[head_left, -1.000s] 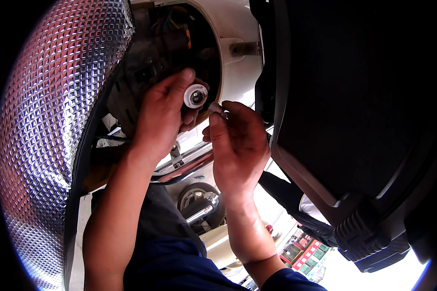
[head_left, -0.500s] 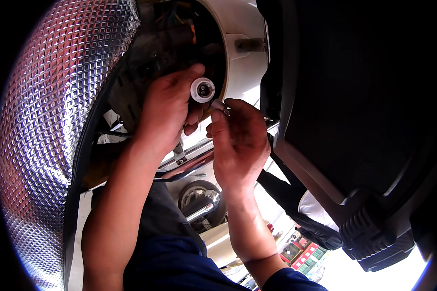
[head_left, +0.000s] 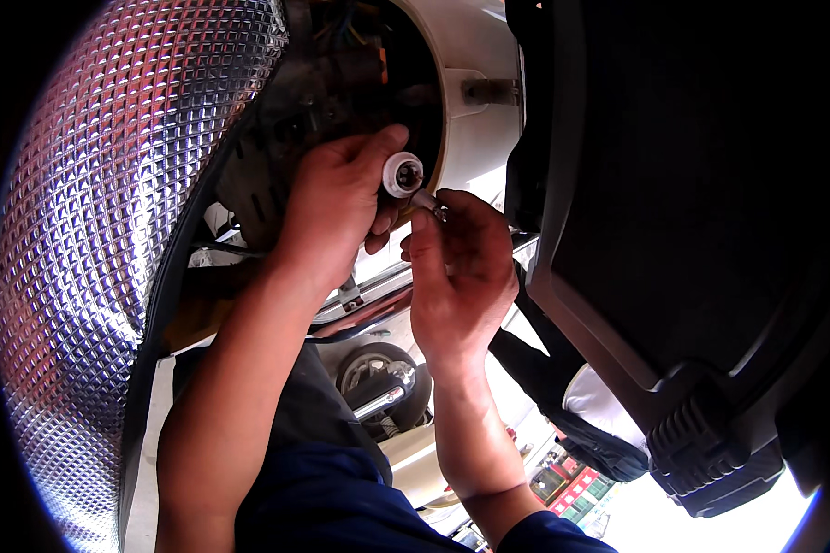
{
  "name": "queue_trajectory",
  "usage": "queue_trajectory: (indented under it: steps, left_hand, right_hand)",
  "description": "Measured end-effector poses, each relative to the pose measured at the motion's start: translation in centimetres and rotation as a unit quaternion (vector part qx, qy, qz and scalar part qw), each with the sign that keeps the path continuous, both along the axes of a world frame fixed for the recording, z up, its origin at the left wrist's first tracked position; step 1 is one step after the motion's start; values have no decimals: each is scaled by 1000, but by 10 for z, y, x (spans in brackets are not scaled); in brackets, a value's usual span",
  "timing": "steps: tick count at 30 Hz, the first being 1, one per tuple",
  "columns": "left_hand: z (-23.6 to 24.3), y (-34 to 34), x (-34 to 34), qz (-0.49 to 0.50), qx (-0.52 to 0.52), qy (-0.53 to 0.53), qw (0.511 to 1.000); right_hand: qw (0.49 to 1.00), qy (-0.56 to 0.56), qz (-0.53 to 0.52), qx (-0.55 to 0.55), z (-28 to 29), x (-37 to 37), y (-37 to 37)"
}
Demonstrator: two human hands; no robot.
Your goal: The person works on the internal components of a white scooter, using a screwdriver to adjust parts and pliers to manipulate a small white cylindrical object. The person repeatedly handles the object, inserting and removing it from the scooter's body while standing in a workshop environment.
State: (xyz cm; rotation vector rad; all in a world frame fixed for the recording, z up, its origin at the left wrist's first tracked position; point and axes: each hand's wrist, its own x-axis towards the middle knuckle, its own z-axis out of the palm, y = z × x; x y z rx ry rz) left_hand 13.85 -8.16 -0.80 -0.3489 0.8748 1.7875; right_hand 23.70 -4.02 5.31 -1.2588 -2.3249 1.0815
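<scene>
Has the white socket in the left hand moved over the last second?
Yes, slightly: judged against the bracket at upper right, the white socket has shifted a little up and right, nearer to it.

Navy top [head_left: 341,502], navy sleeve [head_left: 551,535], bare forearms [head_left: 226,405], apparently dark trousers [head_left: 318,405]

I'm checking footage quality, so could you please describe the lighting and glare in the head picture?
In the head view, glare streaks the silvery textured cover, the lower-right background burns out to white, and the black plastic panel sinks into shadow; also in the head view, the white round socket has a bright rim and darker recess.
</scene>
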Motion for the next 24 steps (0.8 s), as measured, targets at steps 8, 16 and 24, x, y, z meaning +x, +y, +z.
queue_trajectory:
  steps: [8,16,24]
  left_hand:
    - [-1,1,1,-3,-8,6,1000]
    - [1,-1,-2,-22,-11,4,1000]
    - [-4,-5,-4,-21,46,-5,999]
  right_hand:
    - [1000,16,2,16,-4,2,0]
    - [999,31,9,8,-4,0,-1]
    - [998,46,30,20,-6,3,0]
